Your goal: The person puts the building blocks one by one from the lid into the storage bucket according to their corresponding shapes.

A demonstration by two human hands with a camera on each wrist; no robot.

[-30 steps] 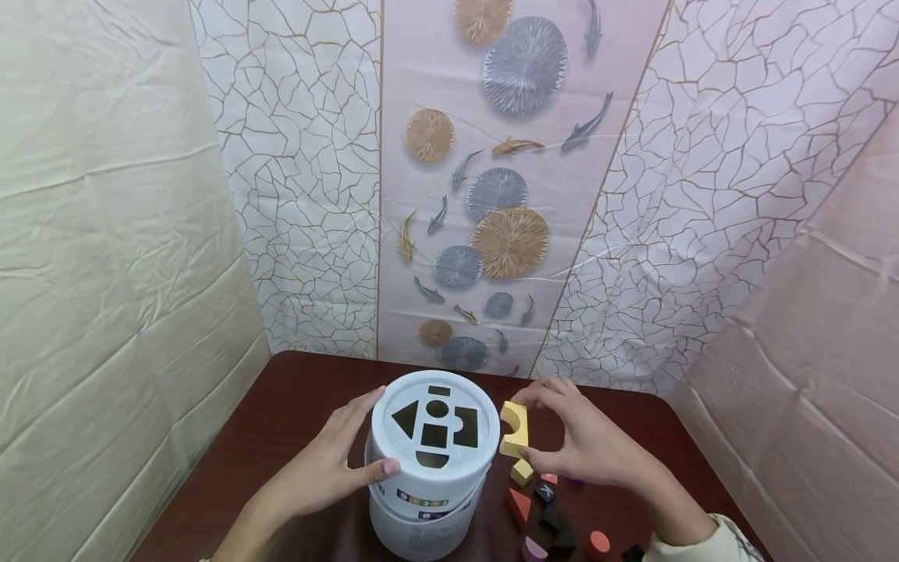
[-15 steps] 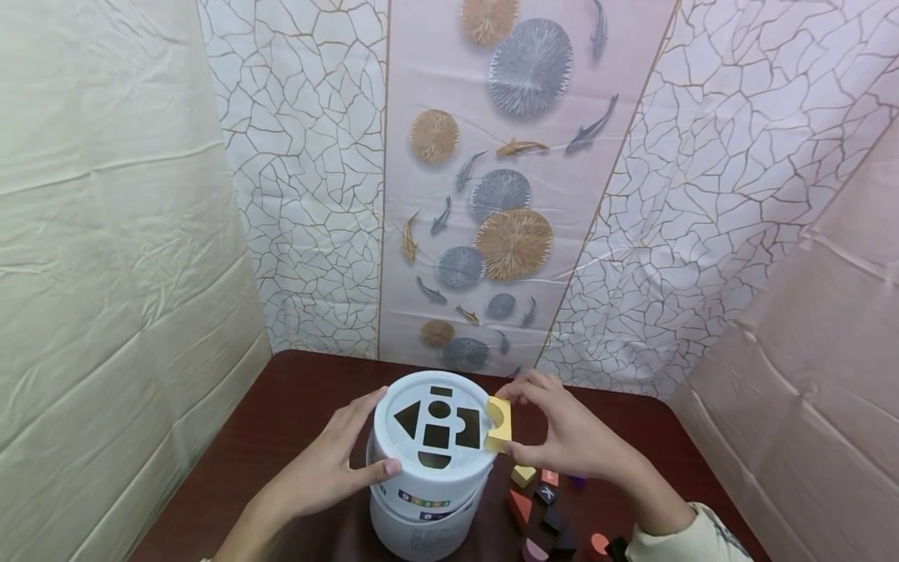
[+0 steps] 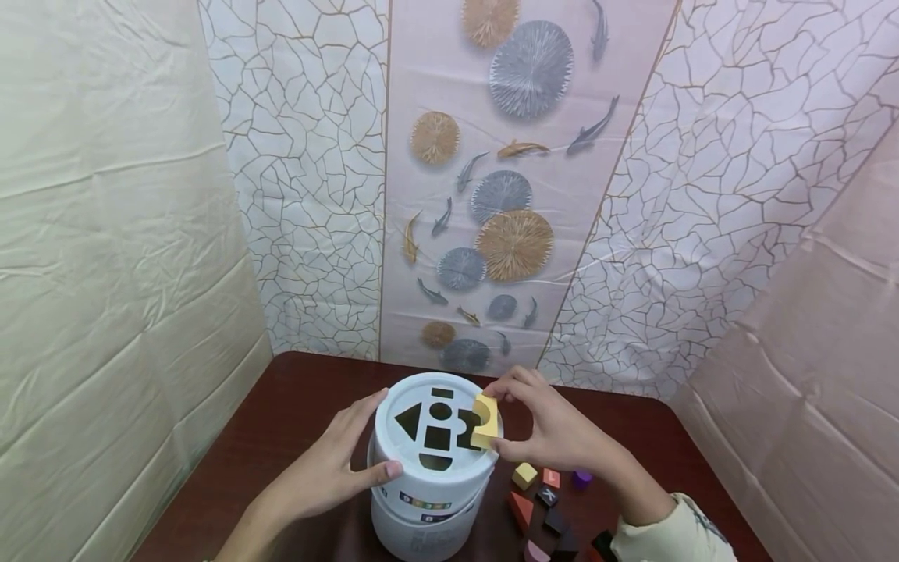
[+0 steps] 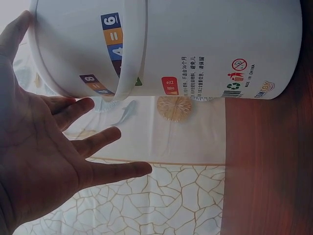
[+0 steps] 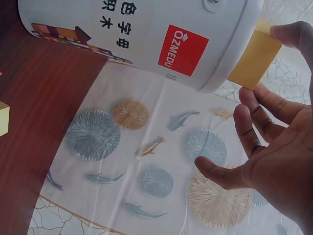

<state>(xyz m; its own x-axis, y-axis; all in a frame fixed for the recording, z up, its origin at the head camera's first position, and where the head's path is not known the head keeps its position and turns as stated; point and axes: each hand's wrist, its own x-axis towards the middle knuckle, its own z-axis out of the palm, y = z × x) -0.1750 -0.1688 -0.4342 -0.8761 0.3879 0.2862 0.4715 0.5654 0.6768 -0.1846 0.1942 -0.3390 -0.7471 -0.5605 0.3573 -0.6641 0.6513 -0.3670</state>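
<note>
your right hand pinches the yellow arch block, shifted from the edge of the lid to partly over its notched hole; left hand stays spread against the bucket.

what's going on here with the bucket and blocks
A person's right hand is pinching a notched yellow block above the bucket's lid, partly covering the notched hole. The block hasn't gone through; whether it touches the lid is hard to tell. The left hand rests against the upper part of the white bucket. More blocks, including a red triangle, lie on the table beside the bucket.
</note>
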